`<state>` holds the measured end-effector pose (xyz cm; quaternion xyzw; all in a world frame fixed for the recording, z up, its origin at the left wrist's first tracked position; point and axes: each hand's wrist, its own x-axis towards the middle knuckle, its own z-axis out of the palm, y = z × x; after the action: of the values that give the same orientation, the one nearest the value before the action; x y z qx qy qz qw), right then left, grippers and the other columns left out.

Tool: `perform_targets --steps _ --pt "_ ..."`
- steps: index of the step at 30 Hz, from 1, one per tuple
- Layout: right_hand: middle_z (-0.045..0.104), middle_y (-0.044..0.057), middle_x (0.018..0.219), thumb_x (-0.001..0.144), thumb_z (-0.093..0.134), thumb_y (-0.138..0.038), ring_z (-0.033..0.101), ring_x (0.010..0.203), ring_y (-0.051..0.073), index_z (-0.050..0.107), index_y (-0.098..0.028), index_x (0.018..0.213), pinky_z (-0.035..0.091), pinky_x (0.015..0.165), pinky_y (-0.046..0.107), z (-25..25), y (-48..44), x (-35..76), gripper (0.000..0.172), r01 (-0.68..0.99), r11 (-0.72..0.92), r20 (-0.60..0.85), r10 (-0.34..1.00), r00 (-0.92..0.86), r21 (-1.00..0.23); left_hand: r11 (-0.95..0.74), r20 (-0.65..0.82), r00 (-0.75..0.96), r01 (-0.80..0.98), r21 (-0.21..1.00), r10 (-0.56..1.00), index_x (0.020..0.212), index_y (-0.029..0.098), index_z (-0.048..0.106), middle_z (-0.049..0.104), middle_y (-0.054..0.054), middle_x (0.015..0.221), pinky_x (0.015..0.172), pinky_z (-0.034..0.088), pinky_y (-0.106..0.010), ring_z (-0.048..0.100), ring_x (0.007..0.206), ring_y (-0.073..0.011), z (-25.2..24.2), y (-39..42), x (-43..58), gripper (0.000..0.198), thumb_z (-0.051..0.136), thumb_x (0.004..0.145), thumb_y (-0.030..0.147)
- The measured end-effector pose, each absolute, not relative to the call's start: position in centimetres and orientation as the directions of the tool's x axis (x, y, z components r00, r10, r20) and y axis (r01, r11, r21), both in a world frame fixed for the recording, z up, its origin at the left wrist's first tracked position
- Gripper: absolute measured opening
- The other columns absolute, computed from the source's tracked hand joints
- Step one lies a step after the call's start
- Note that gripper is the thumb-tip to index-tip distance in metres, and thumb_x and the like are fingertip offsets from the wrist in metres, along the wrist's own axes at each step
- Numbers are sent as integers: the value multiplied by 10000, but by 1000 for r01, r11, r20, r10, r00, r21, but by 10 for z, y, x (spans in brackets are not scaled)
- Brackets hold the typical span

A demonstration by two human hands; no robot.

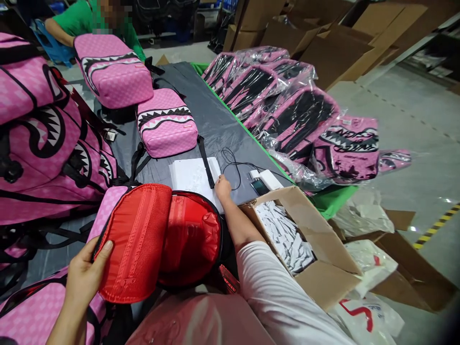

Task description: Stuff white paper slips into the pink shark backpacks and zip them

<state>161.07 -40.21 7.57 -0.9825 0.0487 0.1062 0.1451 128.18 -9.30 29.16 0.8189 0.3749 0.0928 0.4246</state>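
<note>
My left hand (88, 268) grips the edge of the opened front panel of a pink backpack, thumb on the red lining and fingers behind. The backpack's red inside (192, 242) faces up, with a mesh zip pocket (138, 244) on the panel. My right hand (223, 188) reaches forward with curled fingers at the right edge of a stack of white paper sheets (192, 175). Beside its fingertips lies the end of a black strap (206, 165) from another pink backpack (168, 124). I cannot make out what the fingers hold.
Pink backpacks (43, 120) pile up at left; another (113, 72) stands farther back near a person in green (77, 21). At right are a carton (323, 244) of white paper packets, a small black device (259, 187), a cable (233, 165) and plastic-wrapped backpacks (298, 120).
</note>
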Motion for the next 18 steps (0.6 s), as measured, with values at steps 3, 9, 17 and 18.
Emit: perform_targets --steps 3,9,17,18 --pt "729 164 1055 1076 379 -239 682 944 236 625 -91 1280 438 750 285 85 -398 1616 352 -165 -944 -241 -96 966 -285 -383 -151 706 537 752 692 1012 228 768 771 -16 943 784 536 -291 684 859 -229 293 -92 1281 504 729 725 640" --pt "740 138 1051 1097 380 -298 682 940 221 630 -159 1242 414 756 267 120 -388 1608 321 -28 -945 -97 4 995 -327 -435 -86 709 519 736 700 992 226 762 746 -14 858 715 511 -299 652 789 -230 298 -96 1279 494 680 749 649" --pt "714 139 1073 1062 336 -187 633 927 224 674 -145 1193 410 775 284 207 -401 1594 365 100 -939 123 63 990 -329 -451 -47 707 500 739 706 931 204 721 684 -3 783 686 464 -287 598 738 -206 303 -102 1273 450 612 756 604" --pt "710 138 1086 1049 332 -167 630 939 226 680 -148 1188 411 781 287 223 -403 1588 375 135 -937 154 89 984 -322 -453 -44 707 497 740 705 934 202 718 679 -2 782 684 455 -286 590 734 -201 303 -103 1274 446 602 759 596"
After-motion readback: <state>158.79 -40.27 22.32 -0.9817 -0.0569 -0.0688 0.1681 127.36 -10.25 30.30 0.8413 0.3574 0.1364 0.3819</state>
